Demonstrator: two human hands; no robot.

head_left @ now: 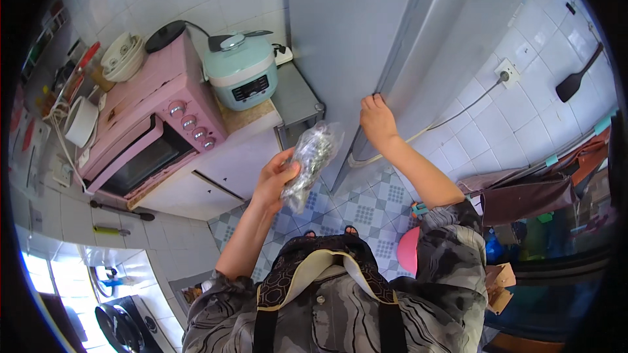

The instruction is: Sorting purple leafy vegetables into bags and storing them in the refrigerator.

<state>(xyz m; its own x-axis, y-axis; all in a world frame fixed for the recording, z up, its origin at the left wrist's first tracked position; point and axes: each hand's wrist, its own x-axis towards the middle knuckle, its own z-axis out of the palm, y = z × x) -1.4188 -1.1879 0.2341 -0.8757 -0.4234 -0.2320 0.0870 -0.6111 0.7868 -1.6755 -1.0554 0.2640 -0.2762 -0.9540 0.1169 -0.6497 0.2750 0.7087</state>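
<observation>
My left hand (273, 180) grips a clear, crinkled plastic bag (314, 160) with something green inside; what exactly it is I cannot make out. The bag is held up in front of my body, above the tiled floor. My right hand (377, 121) reaches forward to a tall grey refrigerator (353, 19). Its fingers are curled onto the edge of the refrigerator door (451, 39), at the dark seam. Whether the door stands ajar is hard to see.
To the left, a pink toaster oven (147, 114) and a pale green rice cooker (241, 72) stand on a white cabinet (242, 163). A cord runs from a wall socket (507, 73) past the refrigerator. A pink basin (408, 250) lies by my right side, and a gas stove (124, 323) is at lower left.
</observation>
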